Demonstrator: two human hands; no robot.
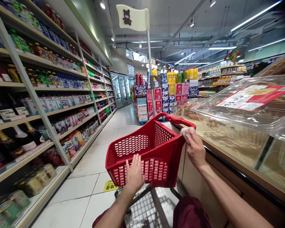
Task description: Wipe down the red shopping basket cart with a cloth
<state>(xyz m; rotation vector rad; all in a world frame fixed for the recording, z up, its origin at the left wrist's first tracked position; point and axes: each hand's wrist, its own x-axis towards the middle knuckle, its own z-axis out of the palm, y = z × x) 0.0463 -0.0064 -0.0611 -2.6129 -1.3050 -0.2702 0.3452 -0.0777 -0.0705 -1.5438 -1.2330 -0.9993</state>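
A red plastic shopping cart with perforated walls stands side-on in front of me. My left hand rests against its near wall, fingers stretched out and close to the upper rim. At the handle end, my right hand is closed around a whitish crumpled cloth. That cloth presses on the cart's corner, just below the red handle. Part of the cloth is hidden by my fingers. No goods show inside the part of the basket that I can see.
Drink shelves line the left side. To the right, clear plastic food boxes sit on a counter close to the cart. Stacked drink cartons stand ahead. A yellow floor sticker lies on the tiles.
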